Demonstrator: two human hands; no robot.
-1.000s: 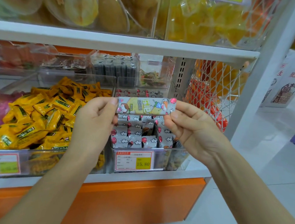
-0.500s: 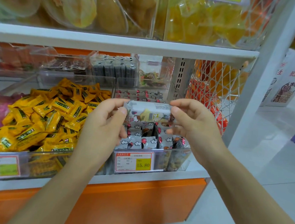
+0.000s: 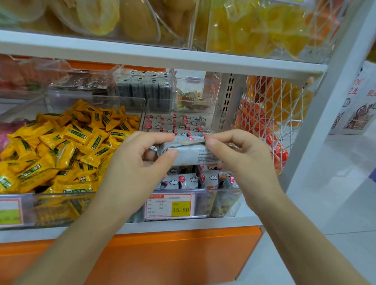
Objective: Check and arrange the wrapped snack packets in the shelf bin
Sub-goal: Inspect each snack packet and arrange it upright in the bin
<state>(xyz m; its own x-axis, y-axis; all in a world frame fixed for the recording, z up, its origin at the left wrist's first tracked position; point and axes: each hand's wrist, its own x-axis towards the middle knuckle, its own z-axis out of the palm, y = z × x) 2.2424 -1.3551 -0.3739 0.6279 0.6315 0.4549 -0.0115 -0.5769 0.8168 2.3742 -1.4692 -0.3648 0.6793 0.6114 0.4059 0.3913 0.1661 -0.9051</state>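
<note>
Open way into the clear bin (image 3: 220, 204) from the front, blocked at its middle by 2 hands.

Between the upper shelf board (image 3: 167, 56) and the bin's rim there is free room to reach in. The left hand (image 3: 140, 158) and right hand (image 3: 242, 160) pinch a wrapped packet (image 3: 188, 152) across the bin, covering the white packets (image 3: 188, 181) below; the back rows lie uncovered. A clear divider wall (image 3: 143, 113) shuts the left side against the yellow packets (image 3: 68, 145). The perforated post (image 3: 230, 93) and white net (image 3: 274, 109) shut the right, rear bins (image 3: 146, 88) the back. The front wall bearing the price tag (image 3: 169, 205) bars a low approach.
</note>
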